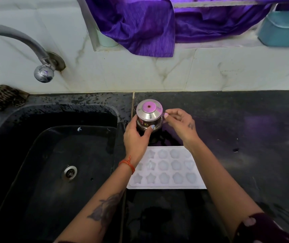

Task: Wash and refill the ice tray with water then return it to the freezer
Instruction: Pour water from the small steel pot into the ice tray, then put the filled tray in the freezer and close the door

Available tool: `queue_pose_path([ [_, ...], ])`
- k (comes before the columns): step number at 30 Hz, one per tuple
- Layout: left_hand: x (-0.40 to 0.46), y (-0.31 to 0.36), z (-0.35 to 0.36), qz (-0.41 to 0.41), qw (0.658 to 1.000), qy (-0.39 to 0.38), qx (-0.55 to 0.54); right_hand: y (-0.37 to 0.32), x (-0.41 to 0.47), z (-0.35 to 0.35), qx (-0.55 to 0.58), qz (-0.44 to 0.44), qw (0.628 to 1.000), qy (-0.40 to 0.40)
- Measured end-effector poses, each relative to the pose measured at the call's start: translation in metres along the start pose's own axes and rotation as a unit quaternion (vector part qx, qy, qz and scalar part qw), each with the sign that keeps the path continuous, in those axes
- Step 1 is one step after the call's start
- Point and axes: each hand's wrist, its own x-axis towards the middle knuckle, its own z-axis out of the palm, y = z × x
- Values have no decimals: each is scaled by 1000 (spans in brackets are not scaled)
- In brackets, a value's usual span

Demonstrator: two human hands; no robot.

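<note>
Ice tray (168, 171) partly behind wrists.

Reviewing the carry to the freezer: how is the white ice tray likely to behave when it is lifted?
The ice tray looks thin and soft-moulded, so it would probably flex or sag if lifted by one edge. It lies flat on the dark counter and seems light. If its cavities hold water, which cannot be told, tilting would likely spill it.

white ice tray (166, 170), flat on counter (245, 137)
</note>
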Motion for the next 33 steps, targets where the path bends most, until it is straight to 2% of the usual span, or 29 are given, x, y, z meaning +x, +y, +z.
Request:
queue_pose_path([
  [6, -34, 7, -19, 20, 999, 9, 33, -3, -43, -20, -108, -82, 990, 36],
  [13, -76, 4, -32, 31, 995, 3, 96, 19, -92, -58, -246, -112, 960, 75],
  [19, -101, -10, -44, 5, 990, 3, 139, 44, -120, -77, -291, -65, 949, 104],
  [27, -114, -32, -54, -73, 981, -5, 177, 60, -139, -82, -302, 59, 948, 81],
  [33, -116, -34, -52, -91, 983, -13, 156, 55, -137, -81, -302, 92, 944, 101],
])
